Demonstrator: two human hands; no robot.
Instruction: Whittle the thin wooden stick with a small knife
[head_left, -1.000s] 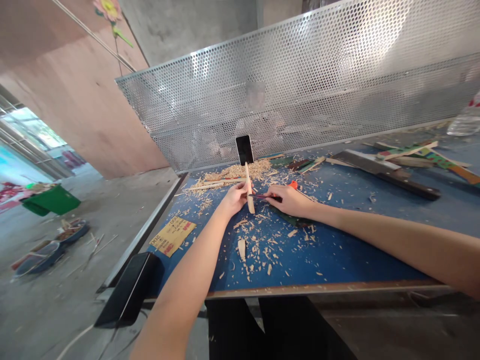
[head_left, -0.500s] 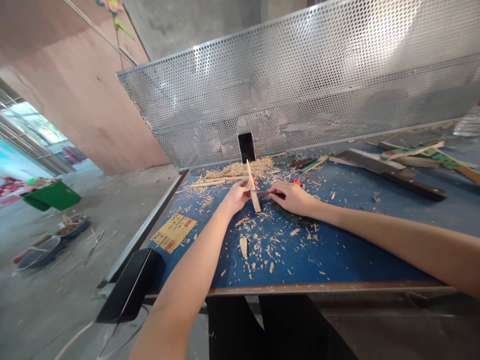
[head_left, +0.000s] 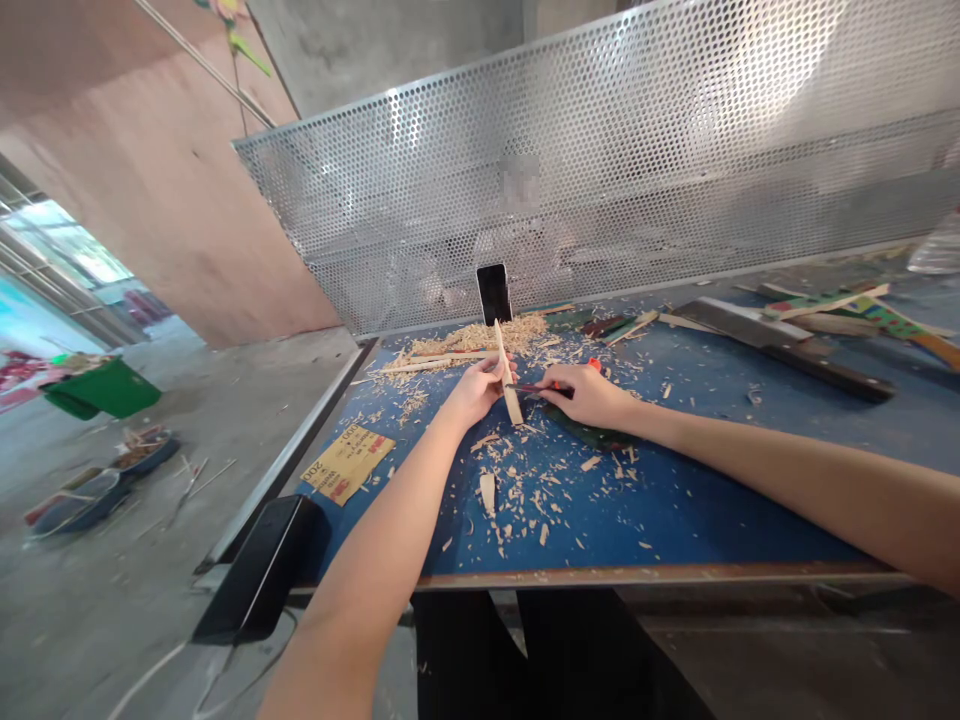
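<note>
My left hand [head_left: 480,390] is closed around the middle of a pale, narrow wooden strip [head_left: 513,405], which tilts with its slim end pointing away from me. In my right hand [head_left: 581,392] is a knife [head_left: 534,388] with a dark, thin blade and a partly visible red and black handle. Its blade meets the strip just below my left fingers. Wood shavings [head_left: 517,500] lie scattered on the blue tabletop [head_left: 600,540] under both hands. A dark green, flat thing [head_left: 585,432] lies partly hidden beneath my right hand.
A phone [head_left: 493,293] stands upright behind a shavings heap. Sandpaper [head_left: 348,463] lies left, near a black box-shaped device [head_left: 259,570] at the table edge. A large cleaver-like blade [head_left: 780,345] and painted wood pieces [head_left: 862,310] lie right. A perforated metal panel [head_left: 600,170] closes off the back.
The knife in my right hand has shifted slightly along the strip, and its blade angle has changed a little. My left hand and the strip stay nearly in place.
</note>
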